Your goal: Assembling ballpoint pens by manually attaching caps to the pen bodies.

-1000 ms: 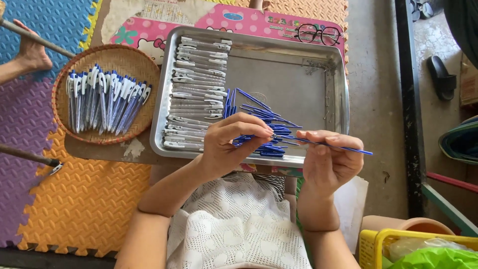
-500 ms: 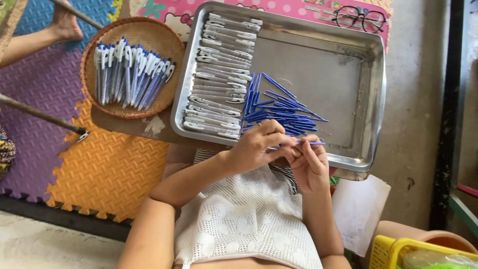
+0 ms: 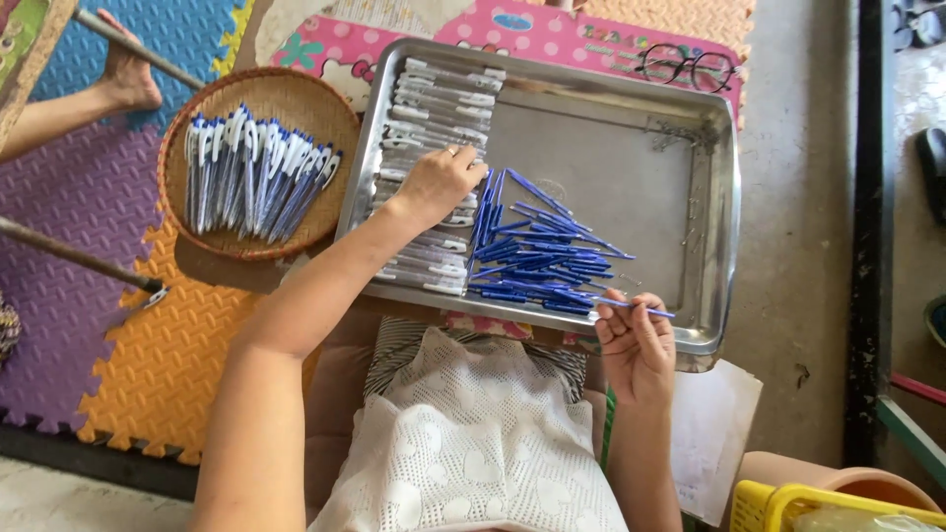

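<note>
My left hand [image 3: 434, 185] reaches over the stack of clear pen barrels [image 3: 434, 118] at the left of the metal tray [image 3: 700, 197], fingers down on the barrels; whether it grips one I cannot tell. My right hand [image 3: 636, 340] is at the tray's near edge and holds one thin blue pen refill [image 3: 641, 308] by its end. A loose pile of blue refills [image 3: 537, 246] lies in the middle of the tray.
A round wicker basket [image 3: 296, 103] with several assembled blue-and-white pens sits left of the tray. Eyeglasses [image 3: 687, 67] lie on a pink mat behind it. Another person's foot [image 3: 128, 79] rests on foam floor tiles at far left. A yellow basket [image 3: 788, 504] stands at bottom right.
My left hand has left my right hand and moved up and left onto the clear barrels. My right hand still holds the blue refill. The view has shifted.
</note>
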